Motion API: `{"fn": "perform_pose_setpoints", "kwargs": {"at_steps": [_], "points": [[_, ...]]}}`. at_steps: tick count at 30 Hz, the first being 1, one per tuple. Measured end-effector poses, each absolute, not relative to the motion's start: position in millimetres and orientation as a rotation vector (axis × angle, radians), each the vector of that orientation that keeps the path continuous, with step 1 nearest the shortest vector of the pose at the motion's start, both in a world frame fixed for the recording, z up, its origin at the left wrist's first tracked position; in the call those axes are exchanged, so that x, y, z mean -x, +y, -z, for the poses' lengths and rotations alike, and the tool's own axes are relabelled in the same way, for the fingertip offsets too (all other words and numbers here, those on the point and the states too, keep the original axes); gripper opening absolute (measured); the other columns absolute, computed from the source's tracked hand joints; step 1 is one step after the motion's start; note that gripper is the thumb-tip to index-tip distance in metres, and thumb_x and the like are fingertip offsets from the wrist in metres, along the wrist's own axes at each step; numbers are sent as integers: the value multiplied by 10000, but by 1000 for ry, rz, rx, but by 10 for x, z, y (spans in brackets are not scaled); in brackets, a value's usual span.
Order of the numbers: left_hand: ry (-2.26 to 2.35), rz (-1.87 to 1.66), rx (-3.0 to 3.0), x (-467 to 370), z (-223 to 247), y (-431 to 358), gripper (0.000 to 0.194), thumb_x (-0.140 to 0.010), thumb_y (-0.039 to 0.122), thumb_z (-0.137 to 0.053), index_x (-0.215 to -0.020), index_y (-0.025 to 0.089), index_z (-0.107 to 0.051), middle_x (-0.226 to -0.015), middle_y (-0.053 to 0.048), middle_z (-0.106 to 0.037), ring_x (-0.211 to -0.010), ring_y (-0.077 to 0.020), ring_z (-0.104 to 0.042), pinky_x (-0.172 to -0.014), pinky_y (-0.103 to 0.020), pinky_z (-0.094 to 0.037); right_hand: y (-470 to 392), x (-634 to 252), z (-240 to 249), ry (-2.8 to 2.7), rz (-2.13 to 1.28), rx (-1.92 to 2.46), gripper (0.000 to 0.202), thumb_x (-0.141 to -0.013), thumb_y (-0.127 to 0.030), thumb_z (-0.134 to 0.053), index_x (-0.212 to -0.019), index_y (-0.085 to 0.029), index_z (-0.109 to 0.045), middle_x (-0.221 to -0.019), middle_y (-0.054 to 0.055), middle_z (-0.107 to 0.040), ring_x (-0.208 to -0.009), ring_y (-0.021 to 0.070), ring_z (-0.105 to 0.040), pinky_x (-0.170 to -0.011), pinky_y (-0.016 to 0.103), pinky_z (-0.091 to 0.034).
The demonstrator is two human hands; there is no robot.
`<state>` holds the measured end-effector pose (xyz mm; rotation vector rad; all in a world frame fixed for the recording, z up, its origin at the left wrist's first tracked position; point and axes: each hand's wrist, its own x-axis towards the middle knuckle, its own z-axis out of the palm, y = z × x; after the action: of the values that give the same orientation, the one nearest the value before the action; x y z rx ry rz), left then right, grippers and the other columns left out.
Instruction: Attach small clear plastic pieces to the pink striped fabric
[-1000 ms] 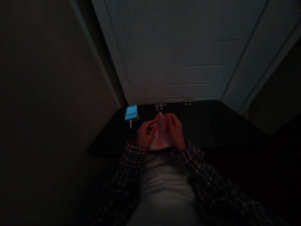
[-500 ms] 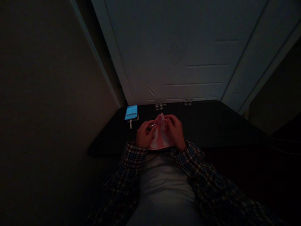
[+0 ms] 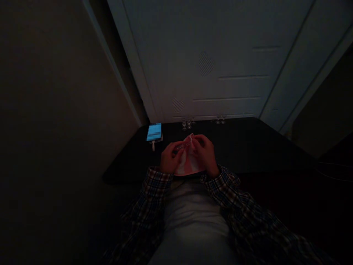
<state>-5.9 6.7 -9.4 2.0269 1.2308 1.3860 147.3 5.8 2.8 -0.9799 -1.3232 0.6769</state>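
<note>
Between the fingers of my left hand [image 3: 169, 158] is a small clear glass [image 3: 179, 147], lying on its side with one end toward the cloth. My right hand [image 3: 205, 152] pinches a pink and white cloth [image 3: 189, 165] by its upper part, close against the glass. The cloth hangs down between both hands at the near edge of the dark table [image 3: 242, 147]. Where the cloth meets the glass, dim light and my fingers hide the details.
Several small stemmed glasses stand along the table's back edge, some left of centre [image 3: 189, 123] and others farther right [image 3: 223, 119]. A phone with a bright blue screen [image 3: 154, 132] lies at the back left. Behind rises a white panel [image 3: 234, 48].
The top of the cloth has shifted slightly right, and my right fingers have moved a little on it. My left hand keeps its hold on the glass, almost in the same place.
</note>
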Motion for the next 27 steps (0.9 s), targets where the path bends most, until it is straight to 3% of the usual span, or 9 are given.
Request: {"fn": "perform_pose_setpoints", "kwargs": {"at_steps": [14, 22, 27], "points": [[1230, -1374, -2073, 35, 52, 36, 285, -785, 262, -543, -1058, 198, -592, -1041, -71, -610, -829, -167, -605, -565, -210, -505, 82, -1442, -11, -1402, -548, 992, 270, -849, -416, -459, -914, -239, -652, -917, 41, -628, -878, 177, -572, -749, 293, -464], [1204, -1364, -2130, 22, 3, 10, 284, -784, 244, -546, -1060, 202, -595, -1024, -67, -601, -850, -165, -591, -552, -197, -497, 35, -1419, -42, -1430, -682, 960, 314, -874, -448, -393, -883, -221, -610, -823, 5, -646, -748, 147, -584, -607, 231, -435], [1165, -1348, -2194, 21, -9, 1, 280, -793, 237, -545, -1065, 200, -599, -1053, -66, -591, -917, -173, -573, -557, -190, -490, 53, -1428, -8, -1477, -642, 992, 327, -902, -410, -346, -871, -208, -602, -791, 1, -629, -742, 138, -575, -648, 234, -423]]}}
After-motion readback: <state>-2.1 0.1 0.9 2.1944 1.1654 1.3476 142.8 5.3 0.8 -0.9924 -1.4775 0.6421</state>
